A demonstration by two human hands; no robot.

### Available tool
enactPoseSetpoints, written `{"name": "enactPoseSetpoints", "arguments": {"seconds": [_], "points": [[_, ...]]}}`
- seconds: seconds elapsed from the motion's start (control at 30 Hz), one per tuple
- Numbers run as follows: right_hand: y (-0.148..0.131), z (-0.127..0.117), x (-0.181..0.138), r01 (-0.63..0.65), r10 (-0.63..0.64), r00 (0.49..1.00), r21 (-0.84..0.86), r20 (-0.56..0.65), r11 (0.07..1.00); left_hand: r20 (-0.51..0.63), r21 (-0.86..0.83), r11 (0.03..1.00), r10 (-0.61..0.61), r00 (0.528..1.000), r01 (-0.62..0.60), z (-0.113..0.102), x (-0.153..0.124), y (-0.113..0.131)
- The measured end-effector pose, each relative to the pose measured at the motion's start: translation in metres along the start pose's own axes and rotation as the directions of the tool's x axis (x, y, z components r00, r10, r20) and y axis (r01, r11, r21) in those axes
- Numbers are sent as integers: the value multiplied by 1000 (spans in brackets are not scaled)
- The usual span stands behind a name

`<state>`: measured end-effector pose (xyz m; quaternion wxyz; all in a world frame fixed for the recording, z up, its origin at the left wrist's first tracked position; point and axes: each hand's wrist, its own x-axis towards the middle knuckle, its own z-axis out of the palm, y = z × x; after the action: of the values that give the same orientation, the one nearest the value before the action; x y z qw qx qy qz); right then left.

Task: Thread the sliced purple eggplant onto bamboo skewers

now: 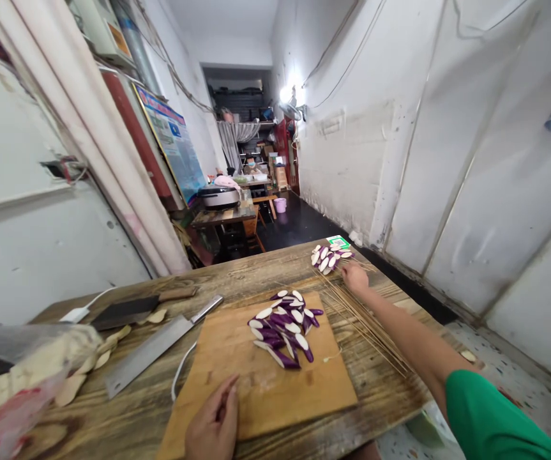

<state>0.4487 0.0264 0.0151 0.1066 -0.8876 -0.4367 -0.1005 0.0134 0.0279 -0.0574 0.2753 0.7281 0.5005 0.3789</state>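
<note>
My right hand (355,278) reaches to the far right of the wooden table, its fingers closed beside a pile of cut eggplant pieces (325,259) with thin sticks around it. Whatever those fingers grip is too small to make out. Several long bamboo skewers (361,326) lie loose under my right forearm. On the cutting board (265,409), more slanted purple-and-white eggplant pieces (285,326) are heaped. Low over the board's near left part, my left hand (212,421) is curled, thumb near the fingers, with nothing visible in it.
A cleaver (155,351) lies left of the board, with a dark-bladed knife (126,312) behind it. Pale slices (71,388) spill from a plastic bag (16,396). A green-edged card (338,242) sits at the far edge. A person (252,167) is at a distant table.
</note>
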Motion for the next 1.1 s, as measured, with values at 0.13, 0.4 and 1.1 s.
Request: {"name": "enactPoseSetpoints", "arguments": {"seconds": [0.13, 0.4, 1.1], "points": [[0, 2, 8, -7, 9, 999, -47, 33, 999, 38, 15, 1000, -14, 999, 14, 0, 0, -3], [8, -42, -69, 128, -107, 981, -121, 164, 984, 18, -21, 998, -58, 998, 59, 1, -1, 9], [10, -54, -136, 190, -171, 975, -129, 143, 973, 453, -49, 779, 575, 682, -625, 21, 57, 81]]}}
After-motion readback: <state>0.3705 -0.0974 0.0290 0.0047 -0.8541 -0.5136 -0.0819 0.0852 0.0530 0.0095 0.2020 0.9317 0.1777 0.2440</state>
